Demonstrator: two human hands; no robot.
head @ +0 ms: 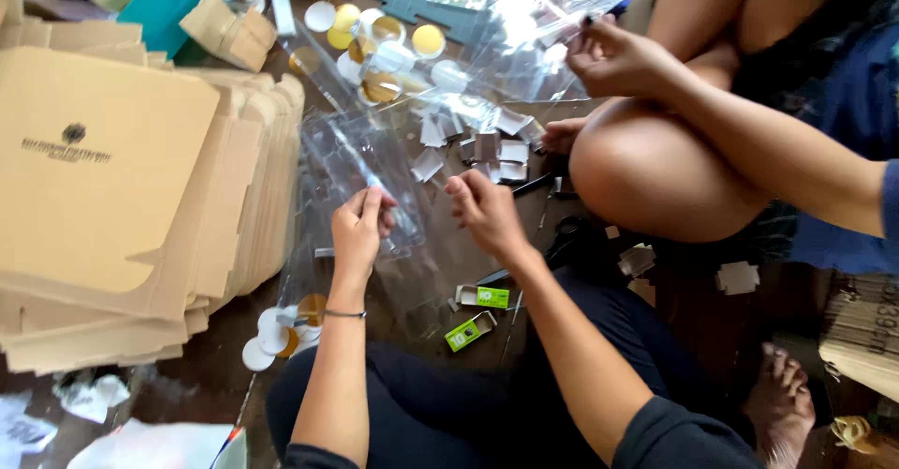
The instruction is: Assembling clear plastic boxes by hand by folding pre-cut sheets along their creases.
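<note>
Clear plastic sheet (pixel 370 174) is held up over the dark floor (pixel 201 375), pinched at its lower edge by the left hand (pixel 361 230), fingers closed on it. The right hand (pixel 487 212) is kept just beside, fingers curled (whether touching cannot be told). Flat cardboard boxes (pixel 122 179) are stacked alongside, within reach.

Soft daylight from the top, glare on clear plastic sheets (pixel 370 165) and round lids (pixel 389 43). Floor (pixel 187 375) dim at bottom; slight motion blur, edges stretched.
</note>
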